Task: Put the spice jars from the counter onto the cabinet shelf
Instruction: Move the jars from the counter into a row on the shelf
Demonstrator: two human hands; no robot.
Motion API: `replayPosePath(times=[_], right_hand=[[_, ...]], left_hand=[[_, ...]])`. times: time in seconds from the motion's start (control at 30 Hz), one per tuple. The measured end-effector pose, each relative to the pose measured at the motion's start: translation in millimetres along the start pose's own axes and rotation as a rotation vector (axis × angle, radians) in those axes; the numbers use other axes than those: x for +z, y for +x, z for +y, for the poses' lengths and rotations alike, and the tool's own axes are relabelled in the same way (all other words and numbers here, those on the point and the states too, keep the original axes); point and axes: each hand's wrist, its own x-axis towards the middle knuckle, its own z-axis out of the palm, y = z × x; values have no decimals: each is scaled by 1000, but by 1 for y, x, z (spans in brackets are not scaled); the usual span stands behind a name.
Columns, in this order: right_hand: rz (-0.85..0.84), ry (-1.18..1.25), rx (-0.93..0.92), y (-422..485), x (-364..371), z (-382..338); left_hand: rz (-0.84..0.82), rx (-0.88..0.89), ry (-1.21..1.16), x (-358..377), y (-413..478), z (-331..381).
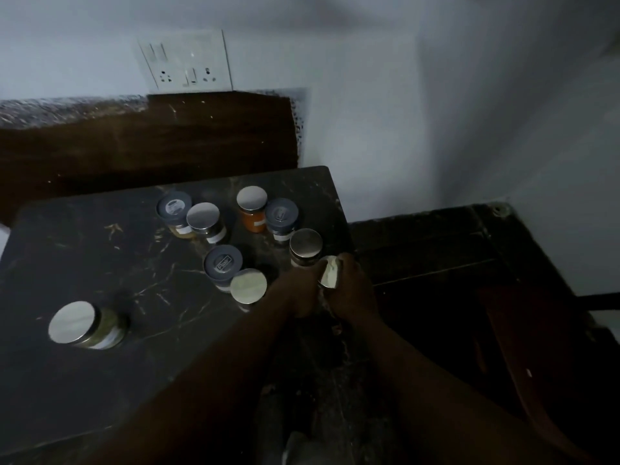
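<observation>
The counter (pixel 84 263) is dark, smooth stone with pale streaks. The silver jar lids (pixel 71 322) are shiny metal; the grey lids (pixel 223 263) are dull plastic. The back panel (pixel 167 139) is brown wood.

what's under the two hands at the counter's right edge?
A silver-lidded spice jar: part of its lid shows between the left hand and right hand. Its body and contents are covered.

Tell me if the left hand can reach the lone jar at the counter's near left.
Probably yes: the lone jar has bare counter around it and nothing in front. But the left hand and right hand are at another jar.
</observation>
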Motion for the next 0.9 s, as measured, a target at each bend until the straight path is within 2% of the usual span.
replayPosePath(times=[0.1, 0.2, 0.3, 0.4, 0.6, 0.9], right_hand=[[110, 100, 3, -9, -7, -6], [218, 225, 28, -17, -25, -23], [277, 300, 13, -16, -57, -52], [416, 370, -130, -14, -98, -104], [670, 432, -425, -16, -179, -228], [825, 437, -701, -1, -337, -367]], left_hand=[[77, 56, -8, -7, -13, 3], [249, 129, -107, -25, -23, 7], [374, 230, -64, -63, -27, 16], [489, 368, -26, -123, -38, 24], [773, 628, -163, -256, -70, 50], [1092, 807, -154, -429, -99, 127]])
